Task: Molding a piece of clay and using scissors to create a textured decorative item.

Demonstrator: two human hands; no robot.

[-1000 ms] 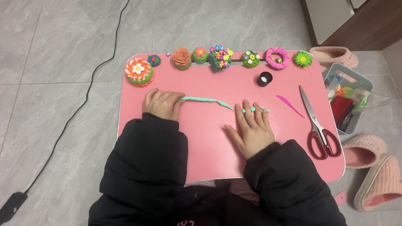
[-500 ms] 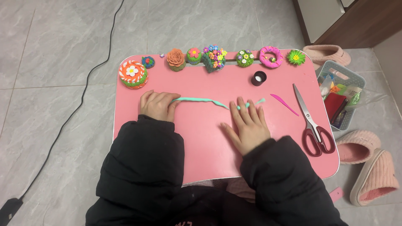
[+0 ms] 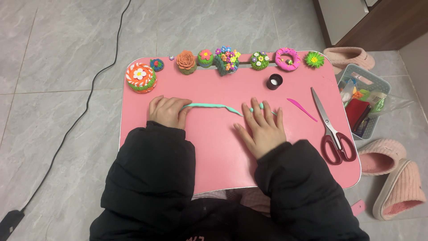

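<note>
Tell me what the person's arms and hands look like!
Both arms are covered by puffy black jacket sleeves that reach down to the wrists. The left hand and the right hand are bare: no gloves, and no rings or watch that I can see. The fingers look small, with short nails.

Thin mint-green clay rope (image 3: 214, 106), rolled long and slightly wavy, lying flat across the middle of the pink surface (image 3: 214, 156), parallel to its far edge; one end under each hand.
</note>
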